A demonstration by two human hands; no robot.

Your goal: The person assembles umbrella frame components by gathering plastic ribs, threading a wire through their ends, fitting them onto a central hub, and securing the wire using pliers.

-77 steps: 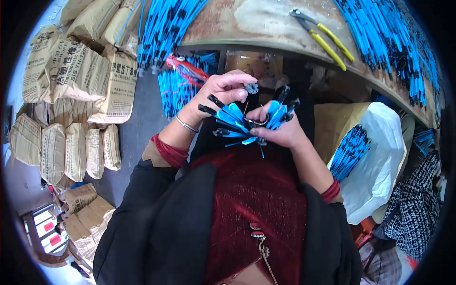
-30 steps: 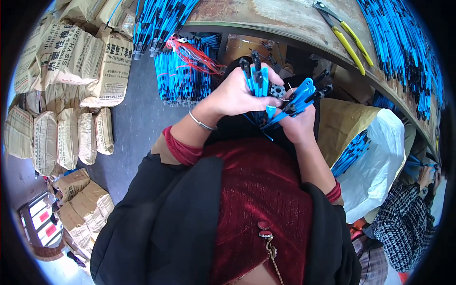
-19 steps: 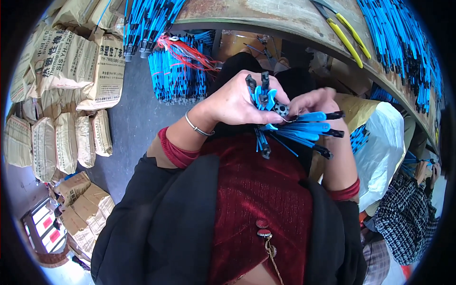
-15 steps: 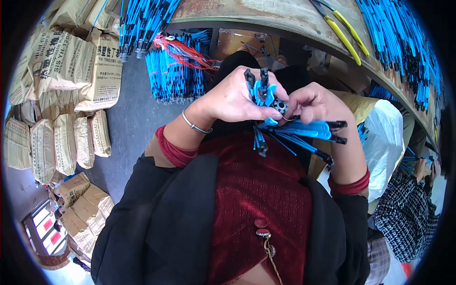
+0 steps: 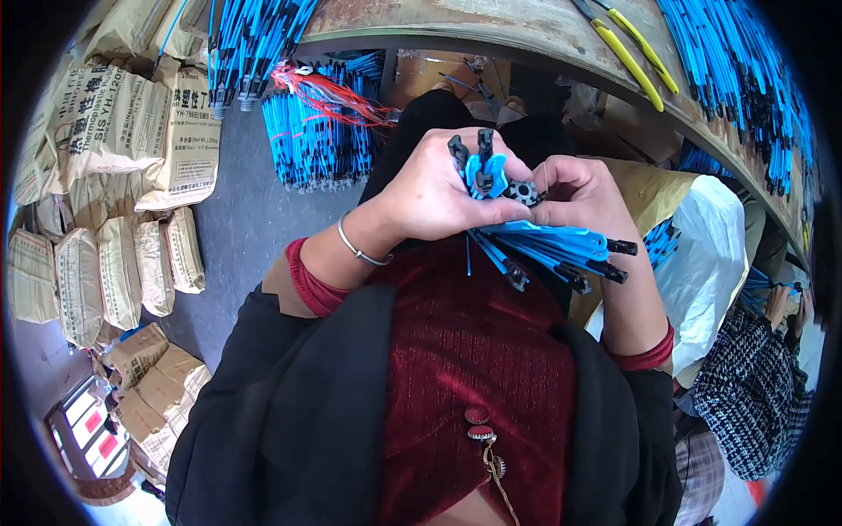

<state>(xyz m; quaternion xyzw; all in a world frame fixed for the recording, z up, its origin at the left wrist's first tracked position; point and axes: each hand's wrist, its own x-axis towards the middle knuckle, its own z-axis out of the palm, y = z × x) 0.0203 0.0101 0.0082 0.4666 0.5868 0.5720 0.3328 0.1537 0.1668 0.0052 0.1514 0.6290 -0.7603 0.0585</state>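
My left hand (image 5: 443, 188) is closed round a bundle of blue rods (image 5: 548, 241) with black ends. Some ends stick up above its fingers; the rest fan out below, under my right hand. Beside the left fingertips, a small dark notched hub (image 5: 524, 192) shows its round face. My right hand (image 5: 574, 195) is closed at the hub's right side, thumb and fingers pinched together. A thin wire (image 5: 545, 171) runs up from the hub to the right fingers. How the rods join the hub is hidden by the left hand.
A wooden table (image 5: 491, 22) curves across the top, holding yellow-handled pliers (image 5: 630, 54) and piles of blue rods (image 5: 745, 79). More tied rods (image 5: 320, 131) stand on the floor near red cords (image 5: 320, 88). Paper sacks (image 5: 114, 123) line the left; a white sack (image 5: 715, 254) and another person's sleeve (image 5: 750, 394) are at right.
The hub's face has turned more into view. My right hand has shifted slightly right and down, and the wire now stands up by its fingers. The lower rods have swung a little.
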